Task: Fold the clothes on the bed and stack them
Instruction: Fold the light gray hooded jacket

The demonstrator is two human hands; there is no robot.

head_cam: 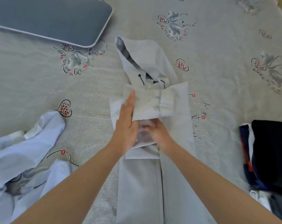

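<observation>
We see a pale hooded jacket [146, 65] lying lengthwise on the bed [91, 97], hood away from us, sleeves folded across its chest. Our left hand [126, 120] lies flat on a sleeve [145, 104], fingers straight. Our right hand [158, 131] is blurred; we cannot tell its grip. Folded dark clothes [272, 152] are stacked at right, a crumpled white garment [28, 156] at left.

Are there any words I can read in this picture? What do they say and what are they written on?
"life": black cursive on the bed sheet, in the print below the grey pillow.
"life": upside down in the print right of the jacket's hood.
Other cursive around the hearts and flowers: too swirly and small to read.
Hooded jacket, dark folded stack: no words visible.
</observation>
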